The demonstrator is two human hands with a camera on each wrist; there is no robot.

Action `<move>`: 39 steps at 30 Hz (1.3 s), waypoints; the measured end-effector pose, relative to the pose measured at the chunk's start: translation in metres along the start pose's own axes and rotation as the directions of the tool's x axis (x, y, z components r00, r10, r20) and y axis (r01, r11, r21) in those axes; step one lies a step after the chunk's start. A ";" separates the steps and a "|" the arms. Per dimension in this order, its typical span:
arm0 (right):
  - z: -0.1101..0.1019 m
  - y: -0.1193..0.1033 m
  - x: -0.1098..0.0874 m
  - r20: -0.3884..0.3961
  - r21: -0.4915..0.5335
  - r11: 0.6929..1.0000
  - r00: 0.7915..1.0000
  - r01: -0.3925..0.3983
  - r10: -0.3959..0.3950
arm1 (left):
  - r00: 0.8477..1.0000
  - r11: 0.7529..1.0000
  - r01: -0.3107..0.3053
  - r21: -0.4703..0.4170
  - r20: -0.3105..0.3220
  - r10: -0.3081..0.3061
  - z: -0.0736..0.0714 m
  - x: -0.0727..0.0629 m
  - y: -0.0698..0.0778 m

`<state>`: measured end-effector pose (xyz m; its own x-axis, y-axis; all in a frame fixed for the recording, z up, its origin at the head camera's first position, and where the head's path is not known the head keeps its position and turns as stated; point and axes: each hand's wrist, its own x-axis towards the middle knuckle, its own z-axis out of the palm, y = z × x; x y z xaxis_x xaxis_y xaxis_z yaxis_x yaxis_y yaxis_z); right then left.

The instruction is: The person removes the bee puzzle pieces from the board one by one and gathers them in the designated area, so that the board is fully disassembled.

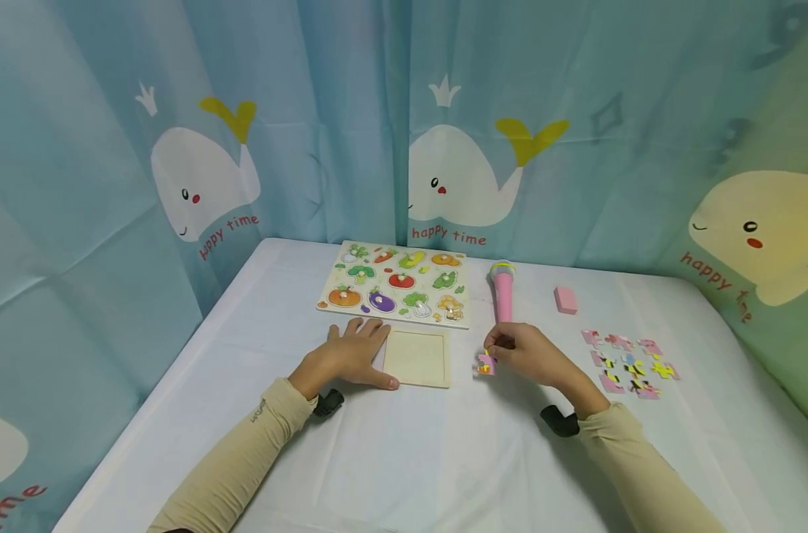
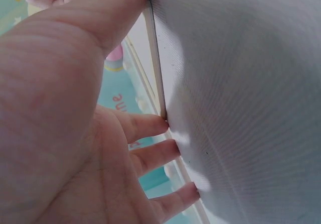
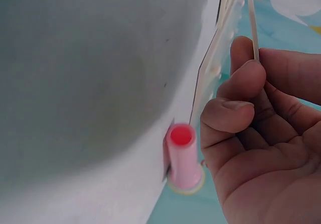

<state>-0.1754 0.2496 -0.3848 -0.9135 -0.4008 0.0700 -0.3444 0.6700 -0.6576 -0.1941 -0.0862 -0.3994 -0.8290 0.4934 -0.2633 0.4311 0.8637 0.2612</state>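
My left hand [image 1: 351, 355] lies spread on the table, its thumb and fingertips against the left edge of a square wooden puzzle tray [image 1: 417, 358]. In the left wrist view the fingers [image 2: 153, 156] reach straight out to the tray's side. To the right of the tray, my right hand [image 1: 525, 354] pinches a pink jigsaw piece [image 1: 486, 364] between thumb and fingers, above the table. Only the thin edge of that piece [image 3: 253, 23] shows in the right wrist view. Several more pink and yellow jigsaw pieces [image 1: 633, 366] lie spread out at the right.
Behind the tray lies a vegetable peg board [image 1: 394, 285]. A pink toy microphone [image 1: 503, 292] lies beside the board, beyond my right hand. Farther right sits a small pink block [image 1: 566, 300]. A whale-print curtain [image 1: 351, 148] hangs along the table's back edge.
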 end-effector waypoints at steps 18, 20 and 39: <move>-0.021 0.018 -0.026 -0.029 -0.037 0.998 0.998 -0.055 0.054 | 1.000 1.000 -0.003 0.000 0.005 0.003 -0.002 -0.002 0.001; -0.024 0.021 -0.029 -0.034 -0.038 0.997 0.998 -0.061 0.060 | 1.000 1.000 -0.002 0.000 0.005 0.002 -0.002 -0.002 0.001; -0.050 0.048 -0.058 -0.060 -0.063 0.992 0.993 -0.107 0.103 | 1.000 1.000 -0.007 -0.026 0.000 0.007 -0.003 -0.004 0.000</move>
<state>-0.1498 0.3366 -0.3830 -0.9554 -0.2917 0.0467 -0.2580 0.7470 -0.6127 -0.1918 -0.0881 -0.3957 -0.8257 0.4998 -0.2615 0.4277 0.8570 0.2875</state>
